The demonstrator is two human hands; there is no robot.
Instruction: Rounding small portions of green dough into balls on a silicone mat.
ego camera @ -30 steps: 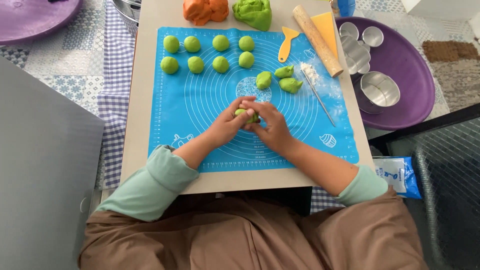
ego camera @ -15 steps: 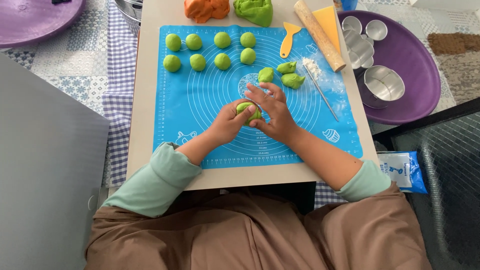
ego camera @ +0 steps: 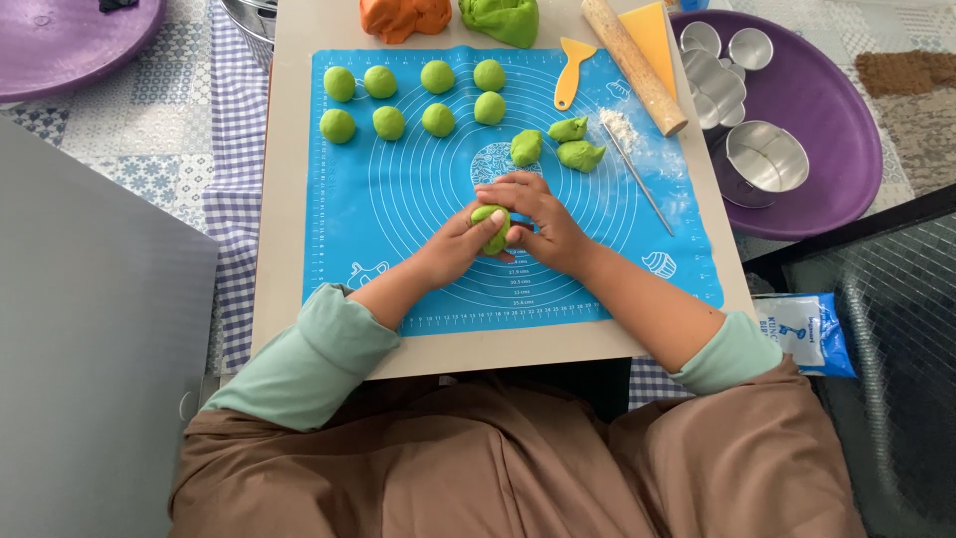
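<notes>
Both hands meet over the middle of a blue silicone baking mat (ego camera: 398, 199). My left hand (ego camera: 460, 239) and my right hand (ego camera: 543, 224) press together around a small green dough piece (ego camera: 491, 227). Several finished green dough balls (ego camera: 435, 76) lie in two rows at the mat's far left. Three rough green dough pieces (ego camera: 581, 154) sit just beyond my right hand.
At the far edge lie an orange dough lump (ego camera: 403, 17), a green dough lump (ego camera: 501, 18), a yellow scraper (ego camera: 573, 72), a wooden rolling pin (ego camera: 633, 65) and a thin metal stick (ego camera: 637, 179). A purple tray (ego camera: 827, 130) with metal cutters stands right. A blue packet (ego camera: 812, 334) lies near right.
My hands have kept rolling the green dough piece between them; my right hand has turned over the top of it. The camera view has shifted slightly.
</notes>
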